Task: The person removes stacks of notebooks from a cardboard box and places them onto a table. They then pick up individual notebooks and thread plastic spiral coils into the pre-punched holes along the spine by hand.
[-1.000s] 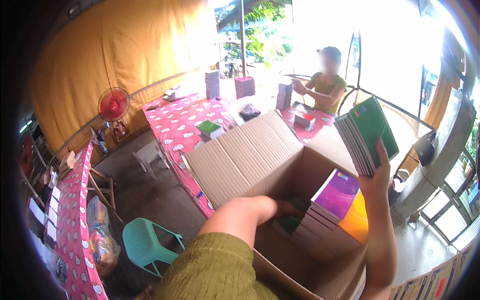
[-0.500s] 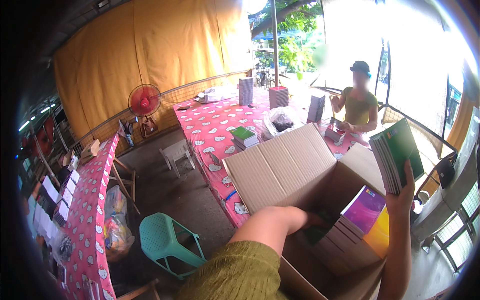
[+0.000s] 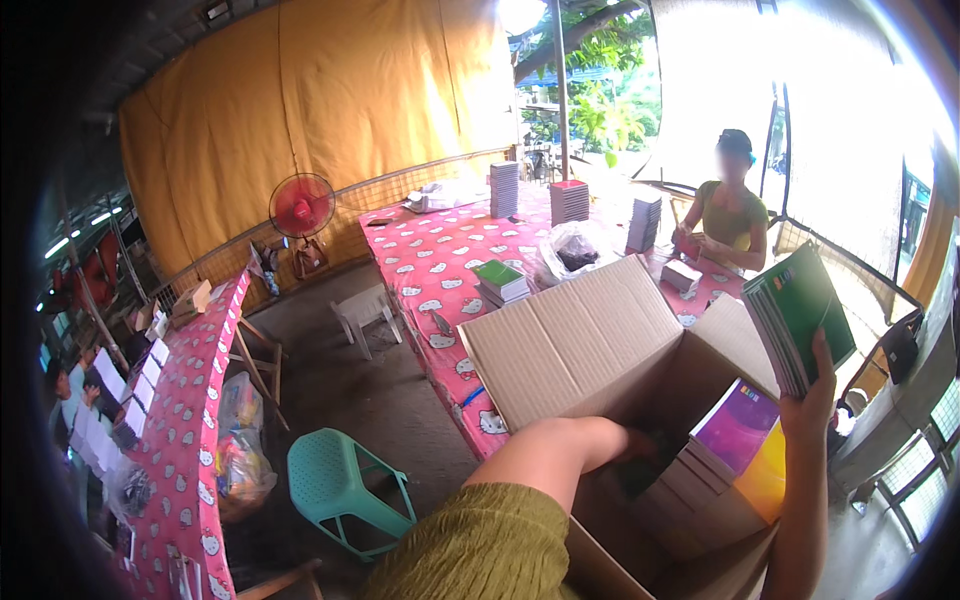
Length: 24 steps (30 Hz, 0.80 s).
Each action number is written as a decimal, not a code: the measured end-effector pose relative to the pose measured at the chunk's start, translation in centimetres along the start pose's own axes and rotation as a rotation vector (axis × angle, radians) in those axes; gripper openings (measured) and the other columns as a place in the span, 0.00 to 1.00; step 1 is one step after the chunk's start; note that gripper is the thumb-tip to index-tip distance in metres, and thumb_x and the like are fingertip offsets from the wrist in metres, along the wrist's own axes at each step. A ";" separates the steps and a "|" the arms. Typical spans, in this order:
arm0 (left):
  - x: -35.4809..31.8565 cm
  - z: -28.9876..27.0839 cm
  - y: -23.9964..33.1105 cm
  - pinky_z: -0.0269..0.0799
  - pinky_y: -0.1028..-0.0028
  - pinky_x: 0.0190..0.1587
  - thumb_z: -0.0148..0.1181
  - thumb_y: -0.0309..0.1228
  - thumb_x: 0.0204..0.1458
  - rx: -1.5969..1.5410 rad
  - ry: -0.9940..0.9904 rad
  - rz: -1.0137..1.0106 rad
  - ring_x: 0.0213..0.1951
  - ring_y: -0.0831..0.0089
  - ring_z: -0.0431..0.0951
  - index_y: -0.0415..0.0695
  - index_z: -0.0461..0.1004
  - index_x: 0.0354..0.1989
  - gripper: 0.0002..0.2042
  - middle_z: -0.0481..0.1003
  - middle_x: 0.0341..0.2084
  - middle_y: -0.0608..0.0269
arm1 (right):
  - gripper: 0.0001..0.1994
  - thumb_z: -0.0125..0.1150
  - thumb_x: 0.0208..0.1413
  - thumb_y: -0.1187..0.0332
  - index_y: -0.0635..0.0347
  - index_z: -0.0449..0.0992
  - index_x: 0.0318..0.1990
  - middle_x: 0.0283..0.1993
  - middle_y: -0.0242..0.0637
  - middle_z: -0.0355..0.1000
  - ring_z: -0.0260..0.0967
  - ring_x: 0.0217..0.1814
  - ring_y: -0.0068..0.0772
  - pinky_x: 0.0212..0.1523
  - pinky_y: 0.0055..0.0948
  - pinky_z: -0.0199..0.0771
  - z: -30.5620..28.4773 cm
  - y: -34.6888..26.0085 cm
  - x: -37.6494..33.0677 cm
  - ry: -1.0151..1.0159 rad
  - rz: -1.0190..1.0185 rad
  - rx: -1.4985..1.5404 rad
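Pink table (image 3: 432, 264) beyond | green notebooks (image 3: 803, 310) (stacked) | jutting above right-hand grip (image 3: 810, 395)

Olive-green sleeve (image 3: 475, 540), short (finely crinkled), bare hands (image 3: 808, 395)

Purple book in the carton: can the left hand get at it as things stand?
Probably yes: the left hand is inside the carton, just left of the purple book, and nothing visible covers that book. Shadow hides what the hand touches.

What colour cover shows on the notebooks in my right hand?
Mostly green; the notebooks show best in the head view.
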<state>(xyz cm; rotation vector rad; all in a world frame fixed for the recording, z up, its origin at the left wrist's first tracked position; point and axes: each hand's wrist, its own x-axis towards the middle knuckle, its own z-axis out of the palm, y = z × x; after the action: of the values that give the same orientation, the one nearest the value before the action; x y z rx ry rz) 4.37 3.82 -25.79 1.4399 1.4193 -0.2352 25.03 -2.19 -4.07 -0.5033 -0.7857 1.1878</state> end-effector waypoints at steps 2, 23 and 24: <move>-0.6 -0.1 1.0 0.71 0.64 0.47 0.67 0.48 0.39 0.056 0.012 -0.001 0.43 0.62 0.78 0.43 0.78 0.45 0.27 0.78 0.43 0.54 | 0.20 0.61 0.58 0.62 0.61 0.71 0.54 0.47 0.35 0.73 0.75 0.45 0.29 0.42 0.25 0.75 -0.6 0.4 0.2 -0.017 -0.139 -0.083; -40.8 -7.8 2.9 0.74 0.71 0.41 0.69 0.48 0.43 0.124 0.613 0.492 0.37 0.72 0.79 0.41 0.77 0.48 0.28 0.79 0.35 0.60 | 0.21 0.51 0.62 0.67 0.56 0.64 0.63 0.62 0.41 0.65 0.66 0.61 0.38 0.57 0.33 0.72 -3.2 -2.1 3.5 0.072 -0.126 0.161; -43.6 -7.6 1.9 0.75 0.70 0.43 0.67 0.46 0.47 -0.029 0.700 0.464 0.38 0.70 0.80 0.41 0.76 0.48 0.25 0.79 0.38 0.59 | 0.22 0.52 0.62 0.67 0.56 0.64 0.63 0.62 0.42 0.65 0.66 0.61 0.38 0.57 0.33 0.72 -3.6 -2.4 3.6 0.069 -0.133 0.191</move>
<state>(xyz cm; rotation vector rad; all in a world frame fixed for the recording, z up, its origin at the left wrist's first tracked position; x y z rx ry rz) -9.94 -16.59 10.77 1.8743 1.5491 0.6381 29.88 0.68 -3.72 -0.3272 -0.6297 1.1035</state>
